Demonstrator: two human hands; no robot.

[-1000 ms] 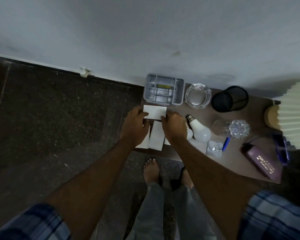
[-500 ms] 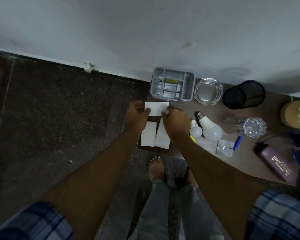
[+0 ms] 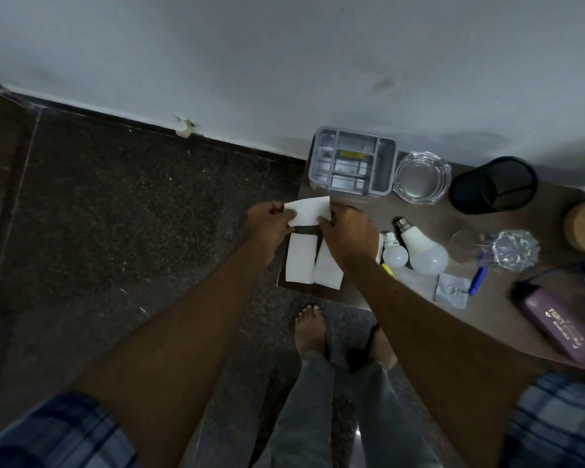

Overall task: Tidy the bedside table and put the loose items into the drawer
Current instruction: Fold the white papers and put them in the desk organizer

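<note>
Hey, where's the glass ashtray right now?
In the head view, right of centre: the glass ashtray sits at the back of the bedside table, between the grey organiser tray and the black mesh pen cup.

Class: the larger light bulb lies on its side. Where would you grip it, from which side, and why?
Best grip the larger bulb round its wide globe, from above: it lies flat, the smaller bulb close on one flank, a tipped glass on the other.

Bench (image 3: 402, 207) against wall (image 3: 284, 62). Back row, left to right: compartment tray (image 3: 352, 163), glass dish (image 3: 422, 177), mesh cup (image 3: 492, 184). Front left: two paper sheets (image 3: 299, 261) side by side; third sheet (image 3: 309, 211) behind them, pinched between left hand (image 3: 269, 228) and right hand (image 3: 350, 238). Bulbs (image 3: 424, 256) right of the sheets, tumbler (image 3: 497, 248) further right.
</note>
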